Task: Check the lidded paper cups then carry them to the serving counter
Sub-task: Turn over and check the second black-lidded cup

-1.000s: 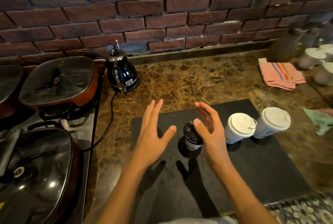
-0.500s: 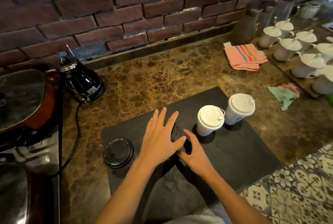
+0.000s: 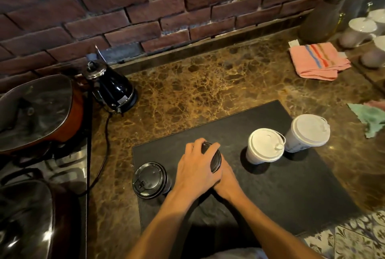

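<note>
Together both hands (image 3: 205,172) clasp 1 round black-lidded paper cup (image 3: 213,159) on the matte slate mat (image 3: 291,185).

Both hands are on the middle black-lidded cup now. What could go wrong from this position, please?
1. The left hand presses the black lid from above while the right hand holds the cup below; a hard press could crush the cup or spill.
2. The other black-lidded cup stands close to the left wrist; an elbow move may knock it.
3. The two white-lidded cups stand close by on the right, so a sudden pull might tip them.
</note>
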A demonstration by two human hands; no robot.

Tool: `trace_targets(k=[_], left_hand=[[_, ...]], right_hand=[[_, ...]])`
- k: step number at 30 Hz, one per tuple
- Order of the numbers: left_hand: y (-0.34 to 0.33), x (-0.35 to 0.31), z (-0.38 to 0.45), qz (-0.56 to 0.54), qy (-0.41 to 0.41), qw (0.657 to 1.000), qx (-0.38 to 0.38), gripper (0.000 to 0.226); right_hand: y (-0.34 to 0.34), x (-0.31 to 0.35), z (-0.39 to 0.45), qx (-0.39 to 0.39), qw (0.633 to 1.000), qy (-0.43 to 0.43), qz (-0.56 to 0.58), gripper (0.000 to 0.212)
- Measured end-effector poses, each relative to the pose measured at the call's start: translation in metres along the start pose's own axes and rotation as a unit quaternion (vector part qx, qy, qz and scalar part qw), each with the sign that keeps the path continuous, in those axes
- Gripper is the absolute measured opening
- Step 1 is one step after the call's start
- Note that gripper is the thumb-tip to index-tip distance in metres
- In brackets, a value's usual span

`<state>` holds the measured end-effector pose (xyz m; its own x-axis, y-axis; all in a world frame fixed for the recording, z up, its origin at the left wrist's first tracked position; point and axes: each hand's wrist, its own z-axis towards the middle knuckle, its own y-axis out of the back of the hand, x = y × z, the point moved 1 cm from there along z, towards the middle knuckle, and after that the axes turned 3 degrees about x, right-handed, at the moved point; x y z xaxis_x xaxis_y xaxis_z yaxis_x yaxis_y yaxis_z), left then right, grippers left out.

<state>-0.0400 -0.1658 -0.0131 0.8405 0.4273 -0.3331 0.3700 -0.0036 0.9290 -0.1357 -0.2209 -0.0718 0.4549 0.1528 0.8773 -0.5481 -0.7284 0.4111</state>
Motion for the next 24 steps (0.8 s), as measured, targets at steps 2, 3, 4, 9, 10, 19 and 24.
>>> trace_targets(k=[2, 3, 4, 9, 10, 19, 24], left_hand=[[0.006, 0.002, 0.001, -0.024, 0.018, 1.000, 0.005, 0.057], [0.013, 0.003, 0.000, -0.040, 0.027, 0.999, 0.004, 0.057], [0.022, 0.004, -0.001, -0.060, 0.036, 0.998, -0.003, 0.057], [0.091, 0.009, -0.026, -0.261, 0.042, 0.958, -0.108, 0.054], [0.105, 0.011, -0.034, -0.326, 0.047, 0.936, -0.125, 0.052], [0.173, 0.016, -0.078, -0.607, 0.013, 0.779, -0.158, 0.041], [0.188, 0.014, -0.094, -0.555, -0.080, 0.801, -0.209, 0.041]], right_hand=[[0.002, 0.005, 0.000, 0.012, 1.000, 0.013, -0.004, 0.047], [0.004, 0.008, -0.001, 0.020, 1.000, 0.016, -0.001, 0.049], [0.008, 0.014, -0.001, 0.027, 0.999, 0.019, 0.010, 0.054], [0.038, 0.061, -0.014, 0.042, 0.993, 0.073, 0.079, 0.085], [0.046, 0.073, -0.019, 0.038, 0.993, 0.091, 0.065, 0.087], [0.096, 0.184, -0.065, -0.001, 0.909, 0.353, -0.221, 0.083], [0.097, 0.204, -0.078, 0.027, 0.964, 0.259, -0.053, 0.072]])
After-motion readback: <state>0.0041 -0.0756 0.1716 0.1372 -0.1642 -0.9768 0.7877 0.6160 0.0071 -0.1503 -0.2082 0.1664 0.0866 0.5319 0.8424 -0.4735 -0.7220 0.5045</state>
